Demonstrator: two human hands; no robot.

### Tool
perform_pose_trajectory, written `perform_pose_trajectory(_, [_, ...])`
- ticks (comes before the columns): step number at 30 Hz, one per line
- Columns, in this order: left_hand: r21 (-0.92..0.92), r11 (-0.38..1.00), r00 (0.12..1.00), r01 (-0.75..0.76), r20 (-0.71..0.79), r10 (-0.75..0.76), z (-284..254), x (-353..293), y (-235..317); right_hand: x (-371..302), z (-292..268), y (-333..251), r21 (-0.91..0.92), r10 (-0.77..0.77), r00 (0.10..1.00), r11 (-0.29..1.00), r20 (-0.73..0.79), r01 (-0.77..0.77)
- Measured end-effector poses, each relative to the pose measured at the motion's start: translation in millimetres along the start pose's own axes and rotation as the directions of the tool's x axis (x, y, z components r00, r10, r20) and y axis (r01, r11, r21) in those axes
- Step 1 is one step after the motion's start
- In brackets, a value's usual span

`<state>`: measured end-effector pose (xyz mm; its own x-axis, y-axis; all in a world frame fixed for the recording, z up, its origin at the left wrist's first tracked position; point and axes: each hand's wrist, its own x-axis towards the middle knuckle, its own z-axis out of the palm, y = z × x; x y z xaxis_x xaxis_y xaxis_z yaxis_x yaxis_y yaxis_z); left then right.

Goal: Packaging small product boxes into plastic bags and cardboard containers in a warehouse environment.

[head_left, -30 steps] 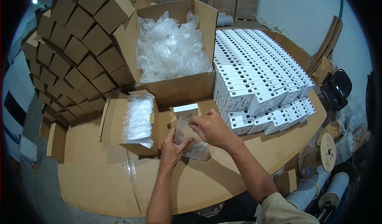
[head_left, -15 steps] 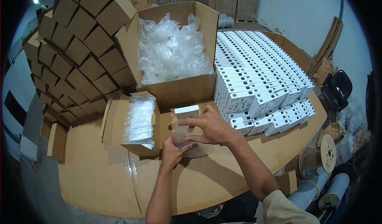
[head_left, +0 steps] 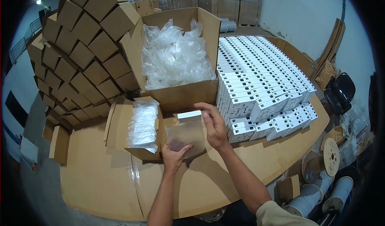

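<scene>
My left hand grips a clear plastic bag by its lower left part, thumb in front of the film. Just beyond the bag a single white box stands with its narrow white top showing; the bag hides part of its lower side. My right hand is beside the right end of this box, fingers curved and thumb apart, with nothing visible between them. Left of my hands, an open cardboard carton holds a row of white boxes in clear bags.
A large carton of loose clear bags stands behind. Stacked white boxes fill the right of the cardboard-covered table. Brown cartons are piled at left. Cable reels and a black chair stand beyond the right edge.
My right hand has moved off the bag, to the right end of the white box. The bag now hangs flatter and more upright in my left hand. The whole view has shifted slightly.
</scene>
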<state>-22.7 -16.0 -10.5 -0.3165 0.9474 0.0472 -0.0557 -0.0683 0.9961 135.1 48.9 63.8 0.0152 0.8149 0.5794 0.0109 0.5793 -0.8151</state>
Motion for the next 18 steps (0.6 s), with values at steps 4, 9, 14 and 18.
perform_pose_trajectory(4, [0.033,0.999,0.999,0.027,-0.029,-0.026,-2,3,-5,-16,-3,39,0.015,0.133,0.985,0.991,-0.114,-0.132])
perform_pose_trajectory(9, [0.121,0.992,0.999,0.024,-0.035,-0.02,-4,5,1,-22,2,72,0.172,0.198,0.977,0.968,-0.081,-0.182])
perform_pose_trajectory(14, [0.147,0.982,0.988,0.118,0.083,-0.132,-5,8,17,-24,-7,97,0.032,0.208,0.977,0.977,0.047,-0.21])
perform_pose_trajectory(18, [0.145,0.983,0.98,0.114,0.145,-0.135,-8,14,13,-20,-1,101,0.164,0.196,0.98,0.968,-0.02,-0.19])
